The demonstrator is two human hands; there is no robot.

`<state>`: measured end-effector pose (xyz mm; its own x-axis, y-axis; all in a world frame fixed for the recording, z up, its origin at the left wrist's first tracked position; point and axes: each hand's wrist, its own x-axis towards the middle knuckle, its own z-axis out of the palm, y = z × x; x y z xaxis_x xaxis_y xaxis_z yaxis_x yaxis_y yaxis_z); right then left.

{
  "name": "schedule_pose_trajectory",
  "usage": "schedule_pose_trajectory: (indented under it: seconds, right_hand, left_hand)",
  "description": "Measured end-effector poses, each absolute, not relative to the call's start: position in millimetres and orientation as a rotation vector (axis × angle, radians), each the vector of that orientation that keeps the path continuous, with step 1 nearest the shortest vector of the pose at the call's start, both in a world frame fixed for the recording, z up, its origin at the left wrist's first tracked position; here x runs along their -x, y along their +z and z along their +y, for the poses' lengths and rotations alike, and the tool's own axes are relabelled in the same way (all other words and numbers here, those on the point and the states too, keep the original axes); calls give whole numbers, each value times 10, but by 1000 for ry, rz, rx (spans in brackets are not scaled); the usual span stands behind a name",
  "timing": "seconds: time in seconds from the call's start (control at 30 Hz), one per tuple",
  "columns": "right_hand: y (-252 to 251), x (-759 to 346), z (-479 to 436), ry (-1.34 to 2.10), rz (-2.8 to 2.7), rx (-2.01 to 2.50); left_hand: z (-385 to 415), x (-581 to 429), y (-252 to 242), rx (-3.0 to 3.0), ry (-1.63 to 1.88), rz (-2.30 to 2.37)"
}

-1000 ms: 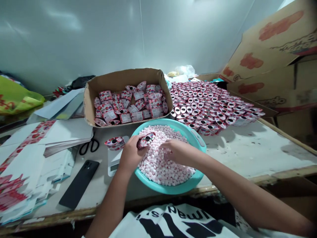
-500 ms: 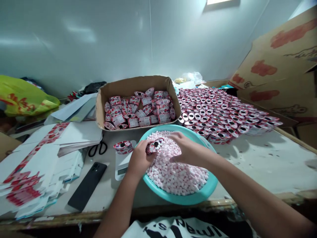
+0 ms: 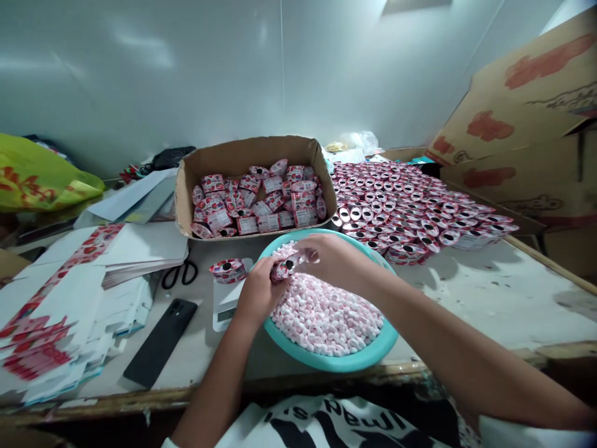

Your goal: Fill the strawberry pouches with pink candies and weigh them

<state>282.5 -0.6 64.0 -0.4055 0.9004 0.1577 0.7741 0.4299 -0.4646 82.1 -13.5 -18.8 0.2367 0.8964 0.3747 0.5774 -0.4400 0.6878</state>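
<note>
My left hand grips a small red-and-white printed box over the left part of a turquoise basin. The box is tilted, and a dark round hole shows in its top. My right hand is beside that hole, its fingers curled together; whatever they hold is hidden and slightly blurred. Small pale pink and white candies fill the basin below both hands. Left of the basin, another printed box stands upright on a white digital scale.
Behind the basin is a cardboard box of printed boxes. Many upright ones stand packed together at right. A black phone, scissors and flat cartons lie at left. Large cartons rise at far right.
My right hand has moved left and up, from over the candies to the held box's opening, its fingers drawing together. My left hand keeps the box. The whole view has shifted slightly.
</note>
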Motion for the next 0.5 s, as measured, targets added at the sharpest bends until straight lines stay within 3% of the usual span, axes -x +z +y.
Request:
schedule_pose_trajectory:
  seconds: [0.3,0.5]
  right_hand:
    - [77,-2960,-228,579,-2466,1675]
    - [362,-2945,-138,525,-2399,1597]
  left_hand:
    - [-140,-828,-199,-2120,1059,1366]
    - [-129,-821,-220,-2122,1069,1354]
